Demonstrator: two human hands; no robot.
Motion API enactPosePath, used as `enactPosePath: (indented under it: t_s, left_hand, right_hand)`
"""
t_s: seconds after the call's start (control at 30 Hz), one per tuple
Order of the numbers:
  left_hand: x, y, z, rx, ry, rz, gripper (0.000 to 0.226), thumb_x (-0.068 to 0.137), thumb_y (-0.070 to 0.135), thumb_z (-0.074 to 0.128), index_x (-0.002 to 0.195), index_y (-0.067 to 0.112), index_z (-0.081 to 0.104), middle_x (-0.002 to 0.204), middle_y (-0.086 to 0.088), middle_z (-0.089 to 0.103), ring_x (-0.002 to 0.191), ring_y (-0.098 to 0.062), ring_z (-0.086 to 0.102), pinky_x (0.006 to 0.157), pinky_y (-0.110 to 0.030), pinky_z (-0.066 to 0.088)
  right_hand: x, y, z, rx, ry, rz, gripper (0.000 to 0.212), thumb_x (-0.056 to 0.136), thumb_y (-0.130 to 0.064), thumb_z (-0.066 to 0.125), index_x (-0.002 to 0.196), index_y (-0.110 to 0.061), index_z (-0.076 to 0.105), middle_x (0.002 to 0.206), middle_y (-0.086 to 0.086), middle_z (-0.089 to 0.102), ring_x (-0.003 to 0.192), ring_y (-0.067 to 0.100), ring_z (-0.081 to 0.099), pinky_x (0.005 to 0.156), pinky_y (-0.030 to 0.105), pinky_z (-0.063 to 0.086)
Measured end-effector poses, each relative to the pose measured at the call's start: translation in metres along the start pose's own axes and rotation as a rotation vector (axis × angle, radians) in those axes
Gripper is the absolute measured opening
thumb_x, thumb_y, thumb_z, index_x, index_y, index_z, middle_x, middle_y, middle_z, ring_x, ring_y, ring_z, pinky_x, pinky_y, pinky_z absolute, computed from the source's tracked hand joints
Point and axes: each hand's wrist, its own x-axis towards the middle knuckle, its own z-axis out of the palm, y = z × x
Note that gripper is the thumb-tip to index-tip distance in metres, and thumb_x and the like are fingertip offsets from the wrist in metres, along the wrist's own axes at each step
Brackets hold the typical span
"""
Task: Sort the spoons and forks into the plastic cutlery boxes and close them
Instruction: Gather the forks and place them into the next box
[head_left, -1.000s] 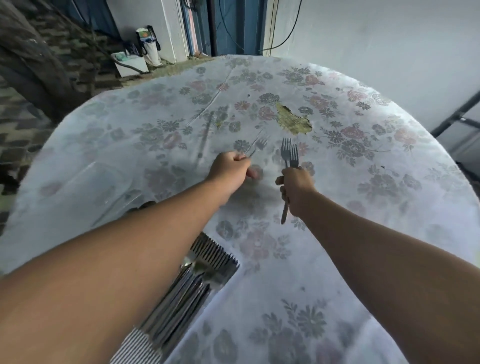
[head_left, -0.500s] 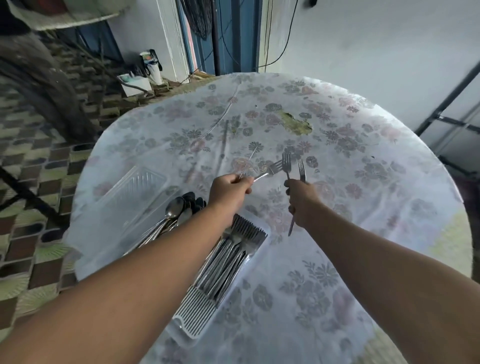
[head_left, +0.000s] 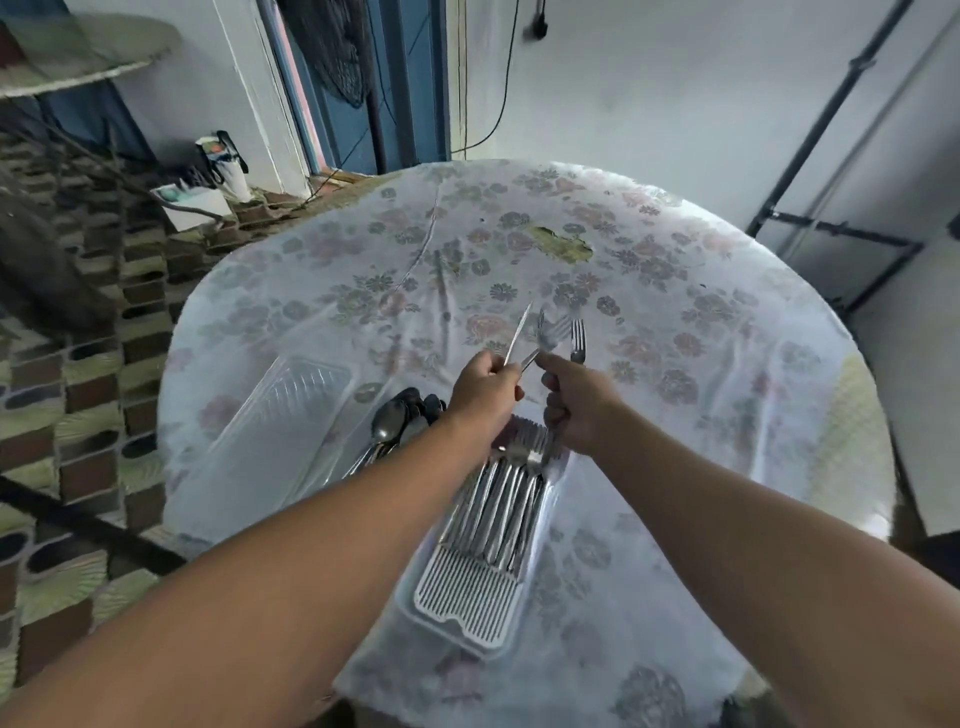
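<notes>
I saw both hands raised together over the round table (head_left: 727, 322), which was covered with a flowered cloth. The left hand (head_left: 485, 392) was curled into a fist around the handles of thin metal cutlery: one slim handle (head_left: 517, 338) stuck up and away from its knuckles, and a fork (head_left: 550, 332) fanned out from the same grip toward the right hand, its tines blurred. The right hand (head_left: 576, 402), just beside the left and almost touching it, was closed on another fork (head_left: 576, 340), tines pointing up and away from the fingers, with the handle end coming out below the fist. I could not tell exactly how many pieces each hand held.

Directly under the two hands, on my side of them, lay the open plastic cutlery box (head_left: 467, 597) with a ribbed white insert. A packed row of forks (head_left: 501, 493) lay in it, tines toward the hands and handles toward me. The lower end of the fork in the right hand hung over those tines; whether it touched them I could not tell.

To the left of the left hand, partly hidden by the left forearm, a bunch of spoons (head_left: 400, 421) lay with their bowls up near the wrist. Further left still sat a clear plastic lid or tray (head_left: 280, 415), lying flat on the cloth.

Beyond the hands, the cloth showed a torn patch (head_left: 561, 244) where the tabletop came through.
</notes>
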Motion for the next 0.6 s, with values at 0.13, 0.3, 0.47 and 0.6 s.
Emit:
enactPosePath:
  t_s: [0.13, 0.3, 0.47, 0.6]
  left_hand:
    - [-0.012, -0.024, -0.03, 0.157, -0.12, 0.047, 0.021, 0.101, 0.033, 0.059, 0.101, 0.012, 0.065, 0.084, -0.006, 0.066, 0.072, -0.019, 0.056, 0.064, -0.029, 0.042]
    - [-0.029, -0.049, -0.045, 0.263, -0.178, 0.044, 0.028, 0.099, 0.036, 0.058, 0.093, 0.011, 0.07, 0.071, -0.002, 0.06, 0.063, -0.018, 0.051, 0.06, -0.029, 0.037]
    - [-0.035, -0.06, -0.055, 0.226, -0.079, 0.042, 0.032, 0.104, 0.042, 0.046, 0.098, 0.023, 0.072, 0.074, 0.003, 0.06, 0.056, -0.011, 0.05, 0.049, -0.023, 0.038]
    - [-0.034, -0.062, -0.062, 0.221, -0.037, 0.112, 0.035, 0.097, 0.055, 0.052, 0.089, 0.029, 0.074, 0.054, 0.014, 0.057, 0.052, -0.007, 0.054, 0.052, -0.024, 0.044]
  right_hand:
    - [-0.024, 0.031, 0.016, 0.128, -0.008, -0.034, 0.023, 0.101, -0.024, 0.063, 0.081, -0.018, 0.056, 0.056, -0.005, 0.038, 0.037, 0.008, 0.023, 0.034, 0.021, 0.021]
    - [-0.052, 0.066, 0.014, 0.055, 0.161, -0.044, 0.032, 0.102, -0.022, 0.062, 0.074, -0.015, 0.051, 0.053, -0.001, 0.04, 0.033, 0.01, 0.031, 0.034, 0.021, 0.025]
    - [-0.064, 0.103, 0.006, -0.26, 0.301, -0.094, 0.021, 0.099, -0.024, 0.063, 0.081, -0.016, 0.056, 0.061, -0.001, 0.041, 0.047, 0.012, 0.033, 0.046, 0.028, 0.03]
    - [-0.067, 0.123, 0.016, -0.329, 0.358, -0.133, 0.016, 0.092, -0.019, 0.063, 0.078, -0.013, 0.06, 0.057, 0.001, 0.045, 0.049, 0.017, 0.041, 0.05, 0.029, 0.036]
